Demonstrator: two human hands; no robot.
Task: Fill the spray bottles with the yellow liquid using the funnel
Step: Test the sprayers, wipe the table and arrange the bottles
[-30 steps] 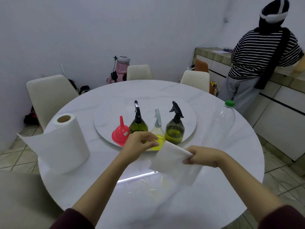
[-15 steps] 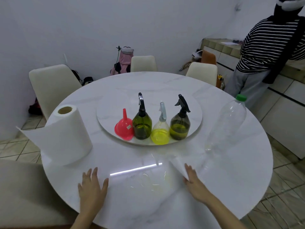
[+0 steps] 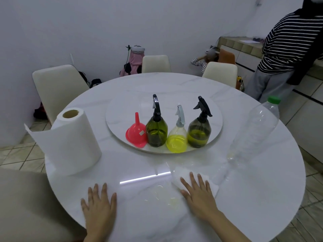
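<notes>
Funnel (image 3: 136, 133) inverted on turntable (image 3: 215, 112), spout up, axis vertical, beside three upright spray bottles (image 3: 176, 137); left hand (image 3: 98, 206) flat on marble tabletop (image 3: 253, 198); right hand (image 3: 198, 194) flat, pressing paper towel (image 3: 180, 177); white walls.

A round white marble table (image 3: 122, 168) carries a raised round turntable (image 3: 122, 109) at its middle. To the left stands a paper towel roll (image 3: 73, 145) with one sheet hanging loose. On the right stands a clear plastic bottle (image 3: 253, 135) with a green cap. Near the front edge lie a folded paper towel (image 3: 181, 173) and a small yellowish spill (image 3: 162, 196) beside it.
</notes>
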